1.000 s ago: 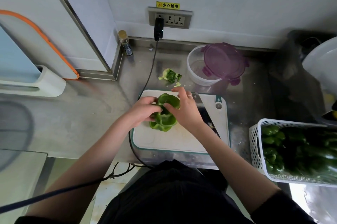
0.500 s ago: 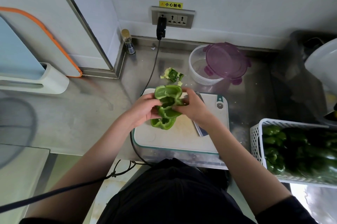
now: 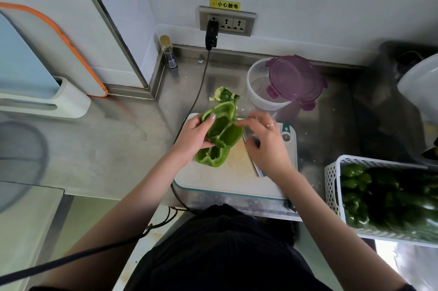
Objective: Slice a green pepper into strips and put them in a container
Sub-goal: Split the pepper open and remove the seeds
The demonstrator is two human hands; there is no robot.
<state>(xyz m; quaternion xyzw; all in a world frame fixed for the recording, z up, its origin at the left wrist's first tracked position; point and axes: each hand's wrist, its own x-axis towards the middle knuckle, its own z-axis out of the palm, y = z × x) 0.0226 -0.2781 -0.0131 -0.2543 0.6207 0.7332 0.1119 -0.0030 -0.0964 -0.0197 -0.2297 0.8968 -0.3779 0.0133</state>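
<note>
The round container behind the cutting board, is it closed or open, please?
Open. The purple lid lies askew over the round container, leaving its left side uncovered; no pepper strips are visible inside.

Pepper halves at the board

The left hand (image 3: 193, 139) grips an opened pepper half (image 3: 222, 128) above the board (image 3: 234, 179); the right hand (image 3: 266, 146), fingers loosely curled, hovers beside it. Another half (image 3: 212, 157) lies underneath, near the container (image 3: 258, 91).

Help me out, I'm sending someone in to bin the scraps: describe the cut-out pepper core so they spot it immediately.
Start at the wall socket and follow its black cable down onto the steel counter. The pepper core lies there, between the white cutting board and the round container with the purple lid. Unlike the smooth green pepper pieces nearby, it is a small ragged clump with pale, frilly edges.
</note>
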